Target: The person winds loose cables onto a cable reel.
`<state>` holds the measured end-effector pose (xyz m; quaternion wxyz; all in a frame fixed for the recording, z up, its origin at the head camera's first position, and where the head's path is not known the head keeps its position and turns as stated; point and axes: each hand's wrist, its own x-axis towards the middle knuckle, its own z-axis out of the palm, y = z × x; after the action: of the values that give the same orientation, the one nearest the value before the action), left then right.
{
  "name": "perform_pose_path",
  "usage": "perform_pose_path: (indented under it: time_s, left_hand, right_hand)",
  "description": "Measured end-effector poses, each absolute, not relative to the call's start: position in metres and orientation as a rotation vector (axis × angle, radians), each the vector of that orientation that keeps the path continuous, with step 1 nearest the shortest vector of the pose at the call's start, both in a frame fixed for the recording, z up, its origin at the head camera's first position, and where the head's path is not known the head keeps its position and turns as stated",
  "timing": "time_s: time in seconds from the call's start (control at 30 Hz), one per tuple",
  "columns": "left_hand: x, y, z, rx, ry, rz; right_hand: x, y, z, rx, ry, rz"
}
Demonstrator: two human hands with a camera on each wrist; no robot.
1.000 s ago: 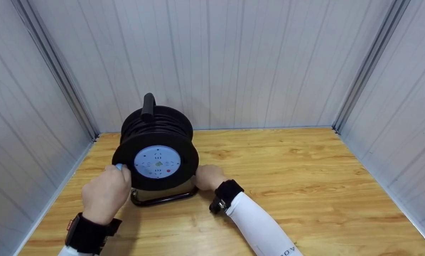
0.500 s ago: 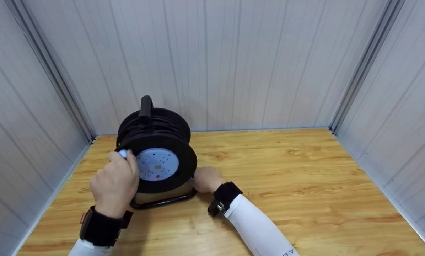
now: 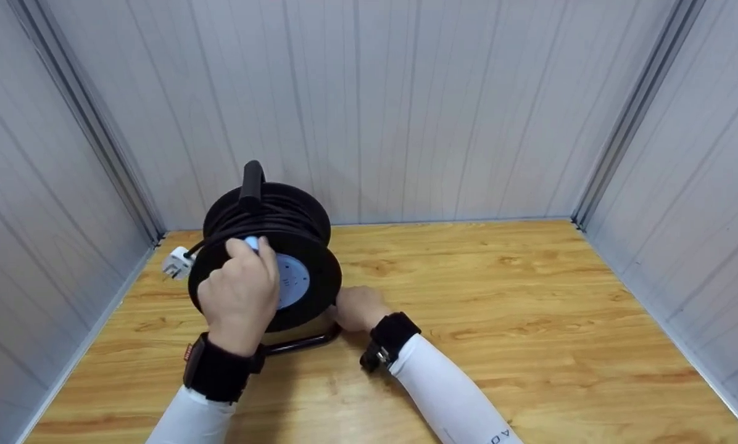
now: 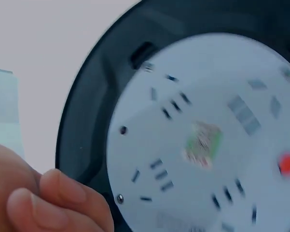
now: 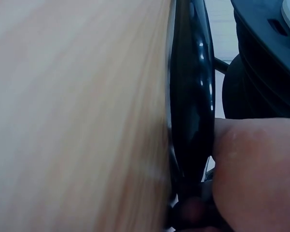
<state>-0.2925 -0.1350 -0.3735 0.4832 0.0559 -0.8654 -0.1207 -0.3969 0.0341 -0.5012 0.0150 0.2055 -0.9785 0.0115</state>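
A black cable reel (image 3: 326, 265) stands upright at the left of the table, dark cord wound on its drum. My left hand (image 3: 240, 296) grips a light-blue knob (image 3: 252, 242) at the upper part of its front disc, partly covering the pale socket panel (image 3: 295, 283). The left wrist view shows that panel, slightly blurred, with a red button (image 4: 287, 164) and my curled fingers (image 4: 72, 212). Low on the reel's right side, my right hand (image 3: 360, 308) holds the black tubular stand (image 5: 190, 96); its fingertips are mostly hidden. A white plug (image 3: 177, 263) hangs from the cord at the left.
The reel's black carry handle (image 3: 253, 185) rises at its top. Ribbed pale panels (image 3: 443, 123) enclose the wooden table (image 3: 498, 308) at the back and both sides, and the left panel stands close to the plug.
The left hand has carried the knob up and to the right, and the disc with its socket panel has turned clockwise. The white plug has come into view at the left. The right hand stays put.
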Motion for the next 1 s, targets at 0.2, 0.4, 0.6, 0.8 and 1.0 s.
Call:
perform_pose_path:
  time_s: [0.2,0.4,0.6,0.8,1.0]
  left_hand:
    - [-0.298,-0.113,-0.373,0.069,-2.087,-0.262]
    - [-0.302,-0.097,-0.379,0.047,-2.107,-0.273]
    - [-0.306,-0.083,-0.388,0.025,-2.083,-0.244]
    - [-0.308,-0.074,-0.398,-0.002,-2.081,-0.214]
    - [-0.311,-0.069,-0.403,-0.026,-2.056,-0.187]
  right_hand:
    - [-0.396,0.035,-0.5,0.618,-3.022,0.022]
    - [-0.397,0.034,-0.5,0.663,-2.999,0.046]
    - [-0.398,0.033,-0.5,0.686,-2.999,0.069]
    - [-0.399,0.032,-0.501,0.719,-2.994,0.079]
    - [-0.4,0.033,-0.503,0.76,-2.988,0.064]
